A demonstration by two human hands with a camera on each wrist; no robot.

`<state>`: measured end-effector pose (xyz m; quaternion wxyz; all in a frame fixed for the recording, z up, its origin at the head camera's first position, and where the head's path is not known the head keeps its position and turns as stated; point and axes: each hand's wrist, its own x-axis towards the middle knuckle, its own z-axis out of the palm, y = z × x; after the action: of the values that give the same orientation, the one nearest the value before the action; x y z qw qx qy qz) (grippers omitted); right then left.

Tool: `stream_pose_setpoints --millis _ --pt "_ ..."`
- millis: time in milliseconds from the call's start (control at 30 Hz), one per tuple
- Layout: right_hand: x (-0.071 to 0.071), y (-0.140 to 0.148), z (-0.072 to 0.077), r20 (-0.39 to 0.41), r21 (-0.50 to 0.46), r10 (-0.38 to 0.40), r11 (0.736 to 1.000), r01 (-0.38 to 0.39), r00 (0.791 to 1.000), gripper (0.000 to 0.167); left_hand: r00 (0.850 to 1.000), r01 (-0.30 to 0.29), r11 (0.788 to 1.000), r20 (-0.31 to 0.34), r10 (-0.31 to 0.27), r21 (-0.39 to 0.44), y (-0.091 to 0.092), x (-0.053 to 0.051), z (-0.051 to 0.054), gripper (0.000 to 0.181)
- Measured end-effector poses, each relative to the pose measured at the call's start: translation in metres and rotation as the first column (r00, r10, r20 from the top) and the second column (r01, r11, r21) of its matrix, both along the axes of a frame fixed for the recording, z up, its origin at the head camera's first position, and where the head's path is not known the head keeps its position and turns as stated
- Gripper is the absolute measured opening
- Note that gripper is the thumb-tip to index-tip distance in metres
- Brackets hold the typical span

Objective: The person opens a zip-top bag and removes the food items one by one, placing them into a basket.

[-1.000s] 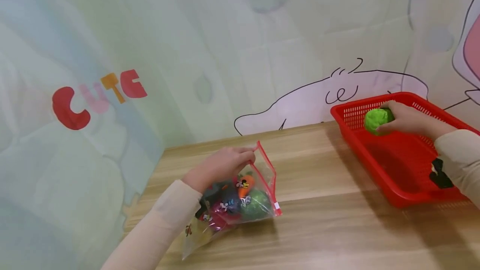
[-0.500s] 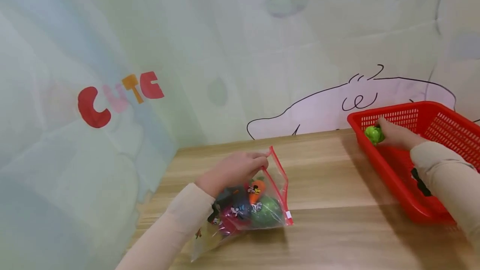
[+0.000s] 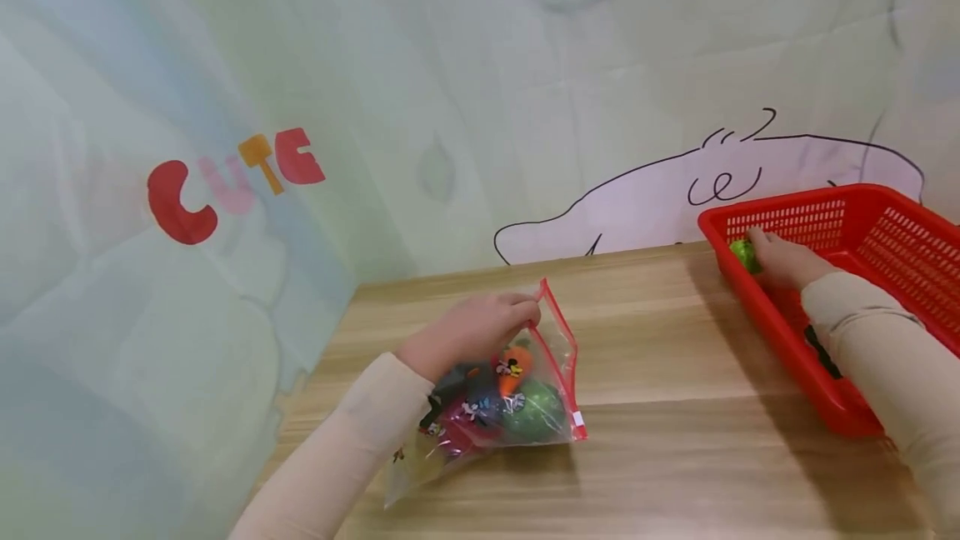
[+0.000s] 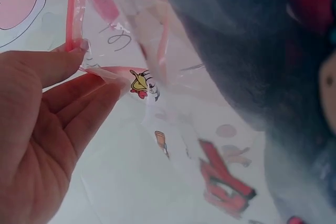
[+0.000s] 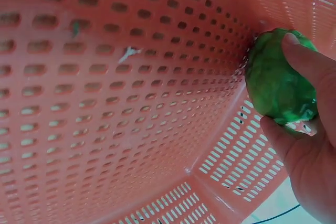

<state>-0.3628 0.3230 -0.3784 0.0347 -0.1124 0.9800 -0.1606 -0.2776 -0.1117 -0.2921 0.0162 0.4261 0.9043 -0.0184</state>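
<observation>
My left hand (image 3: 476, 330) pinches the red-edged mouth of a clear zip bag (image 3: 564, 344), and the left wrist view shows thumb and fingers on that edge. Inside the bag lie a toy carrot (image 3: 513, 367), a round green toy (image 3: 534, 413) and other toys in pink and dark colours. My right hand (image 3: 783, 261) is down in the red basket (image 3: 757, 302), at its far left corner. It grips a bumpy, leafy green toy cabbage (image 5: 278, 77), which sits close to the basket wall in the right wrist view.
A dark object (image 3: 822, 352) lies in the basket, partly hidden by the right sleeve. Wooden tabletop (image 3: 645, 373) lies between bag and basket. Behind it hangs a printed cloth (image 3: 420, 107).
My right hand has lowered the toy cabbage into the basket's far left corner. The left hand keeps its pinch on the bag. The head view has turned slightly.
</observation>
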Motion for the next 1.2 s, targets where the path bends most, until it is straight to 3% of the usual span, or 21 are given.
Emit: stream_pose_setpoints --millis 300,433,733,867,967,1200 --pt "0.006 0.001 0.018 0.074 0.076 -0.019 0.997 0.013 0.997 0.084 1.000 0.003 1.000 0.002 -0.003 -0.014 0.000 0.002 0.002 0.012" --pt "0.013 0.002 0.031 0.051 0.119 -0.007 0.993 0.001 0.999 0.081 0.999 0.032 0.999 -0.006 -0.032 -0.004 0.003 0.001 -0.001 0.012" --pt "0.026 -0.017 0.074 0.058 0.085 -0.058 0.995 0.053 0.997 0.066 1.000 -0.005 1.000 0.019 0.005 -0.004 0.002 0.001 0.001 0.013" --pt "0.035 -0.034 0.095 -0.024 0.088 0.001 0.996 0.001 1.000 0.060 1.000 -0.004 1.000 0.002 0.004 0.017 0.001 0.002 0.000 0.012" --pt "0.043 -0.053 0.105 -0.110 0.108 0.078 0.992 -0.067 0.991 0.056 1.000 0.004 0.999 -0.019 -0.003 0.034 0.000 0.002 -0.001 0.012" --pt "0.060 -0.110 0.111 -0.197 0.080 0.239 0.971 -0.228 0.951 0.044 1.000 -0.008 0.999 -0.018 0.008 0.050 -0.005 0.003 -0.002 0.014"
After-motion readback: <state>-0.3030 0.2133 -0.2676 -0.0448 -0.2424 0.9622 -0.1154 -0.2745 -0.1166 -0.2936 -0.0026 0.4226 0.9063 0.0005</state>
